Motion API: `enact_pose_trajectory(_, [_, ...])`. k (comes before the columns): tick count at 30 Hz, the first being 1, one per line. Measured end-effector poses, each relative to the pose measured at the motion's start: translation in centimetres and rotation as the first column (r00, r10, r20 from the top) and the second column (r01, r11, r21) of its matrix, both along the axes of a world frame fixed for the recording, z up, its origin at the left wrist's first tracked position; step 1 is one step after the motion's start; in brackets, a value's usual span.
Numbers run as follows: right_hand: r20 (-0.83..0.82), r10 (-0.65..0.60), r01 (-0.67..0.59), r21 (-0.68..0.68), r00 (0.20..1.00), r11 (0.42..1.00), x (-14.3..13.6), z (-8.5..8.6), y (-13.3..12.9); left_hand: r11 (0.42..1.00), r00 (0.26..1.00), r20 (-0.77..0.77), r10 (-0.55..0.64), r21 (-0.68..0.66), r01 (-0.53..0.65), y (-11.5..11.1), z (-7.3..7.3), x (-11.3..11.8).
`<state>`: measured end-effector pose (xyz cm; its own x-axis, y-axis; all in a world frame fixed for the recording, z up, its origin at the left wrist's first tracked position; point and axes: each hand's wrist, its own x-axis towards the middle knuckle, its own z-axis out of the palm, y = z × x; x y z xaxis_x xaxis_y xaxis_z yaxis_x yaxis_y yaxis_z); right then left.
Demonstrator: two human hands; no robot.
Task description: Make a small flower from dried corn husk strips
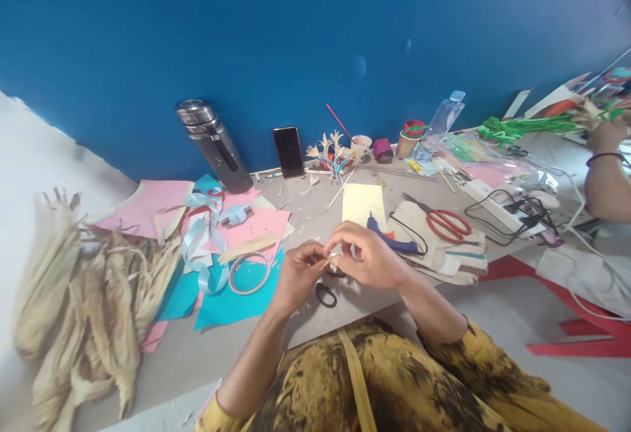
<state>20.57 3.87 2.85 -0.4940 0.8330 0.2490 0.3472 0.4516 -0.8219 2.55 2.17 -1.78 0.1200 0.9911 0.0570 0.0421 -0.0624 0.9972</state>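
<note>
A yellow patterned shirt (394,386) is seen nearest the camera, at 6 o'clock. Just above it, the left hand (298,274) and the right hand (367,254) are brought together over the table (197,360). A small pale husk piece (333,260) is pinched between the fingertips of both hands, so both grips are narrow and closed on it. Under the hands, small black scissors (326,294) are lying. At 9 o'clock a pile of dry husks (83,300) is found, with a tape ring (249,272) on blue paper (231,304) beside it. At 1 o'clock a glue gun (389,238) and red scissors (446,221) are placed. At 3 o'clock another person's arm (606,179) is visible
</note>
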Motion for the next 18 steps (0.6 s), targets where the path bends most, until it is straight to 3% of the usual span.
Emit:
enact_pose_trajectory(5, [0.077,-0.041,0.039,0.024,0.996,0.999,-0.22,-0.07,0.01,0.996,0.995,-0.096,-0.025,0.086,0.033,0.08,-0.18,-0.25])
enact_pose_trajectory(11, [0.057,-0.161,0.166,-0.095,0.985,0.982,-0.7,-0.59,-0.33,0.989,0.993,-0.119,0.007,0.147,0.011,0.07,0.17,0.0])
enact_pose_trajectory(15, [0.015,-0.179,0.179,-0.16,0.984,0.971,-0.56,-0.58,-0.27,0.998,0.997,-0.078,-0.001,0.067,0.006,-0.01,0.26,-0.05])
enact_pose_trajectory(18, [-0.045,-0.169,0.156,-0.204,0.985,0.967,-0.36,-0.44,-0.09,0.994,0.996,0.06,-0.073,-0.074,0.077,-0.09,0.26,-0.33])
